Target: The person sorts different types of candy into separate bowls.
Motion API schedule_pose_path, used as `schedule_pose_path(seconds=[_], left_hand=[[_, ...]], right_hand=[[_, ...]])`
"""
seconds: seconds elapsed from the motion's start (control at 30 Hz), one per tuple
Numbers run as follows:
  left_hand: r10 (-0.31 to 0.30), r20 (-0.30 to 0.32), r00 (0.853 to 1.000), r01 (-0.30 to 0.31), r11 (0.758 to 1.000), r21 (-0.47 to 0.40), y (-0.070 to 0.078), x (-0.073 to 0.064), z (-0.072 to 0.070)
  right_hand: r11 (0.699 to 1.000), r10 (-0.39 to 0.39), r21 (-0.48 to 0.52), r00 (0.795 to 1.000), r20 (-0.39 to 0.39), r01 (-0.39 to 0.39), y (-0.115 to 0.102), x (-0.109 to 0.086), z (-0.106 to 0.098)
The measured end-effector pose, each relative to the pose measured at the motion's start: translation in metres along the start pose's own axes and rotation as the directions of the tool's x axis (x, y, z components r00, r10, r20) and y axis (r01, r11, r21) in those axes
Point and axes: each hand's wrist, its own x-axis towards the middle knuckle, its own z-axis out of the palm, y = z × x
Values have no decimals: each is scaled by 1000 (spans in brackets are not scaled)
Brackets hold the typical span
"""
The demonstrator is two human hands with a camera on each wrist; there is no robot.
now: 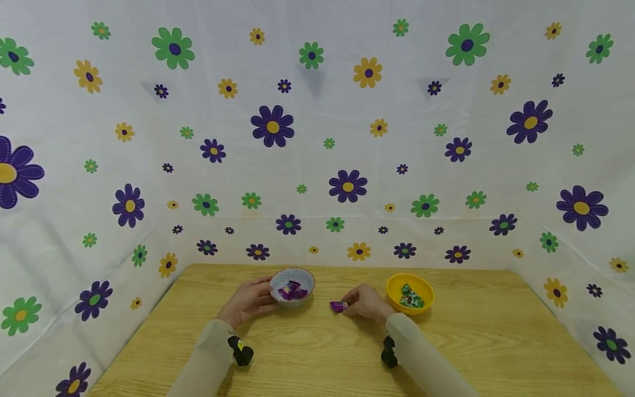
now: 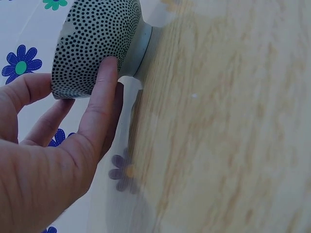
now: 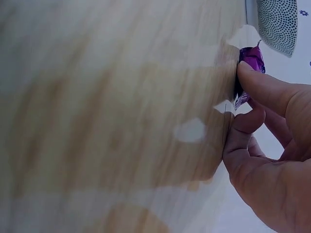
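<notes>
At the left, my left hand (image 1: 250, 300) touches the outer side of a speckled bowl (image 2: 97, 43) with its fingers extended along the wall. Inside the bowl lie several purple wrapped candies (image 1: 292, 290). My right hand (image 1: 366, 302) pinches another purple wrapped candy (image 3: 252, 58) between thumb and fingers, low at the tabletop between the two bowls. Its shiny wrapper sticks out past the fingertips toward the speckled bowl. Just right of that hand stands a yellow bowl (image 1: 430, 302) with several green wrapped candies (image 1: 411, 298) in it.
Both bowls stand on a light wooden table (image 1: 307, 353) near its back edge. A white cloth (image 1: 317, 160) printed with green, yellow and purple flowers hangs behind the table and along both sides. Black wrist devices (image 1: 241, 351) sit over the sleeves.
</notes>
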Motion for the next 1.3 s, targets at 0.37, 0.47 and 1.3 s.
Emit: schedule_pose_path(seconds=[0.37,0.47,1.3], left_hand=[[5,-2,1000,-5,1000,16,1,-1,0],[6,-6,1000,-5,1000,18,1,-2,0],[7,-21,1000,-7,1000,18,0,1,0]], right_hand=[[999,36,-6,999,17,-36,0,1,0],[999,37,-4,999,15,-37,-1,0,0],[994,-94,62,995,-15,94,-6,0,0]])
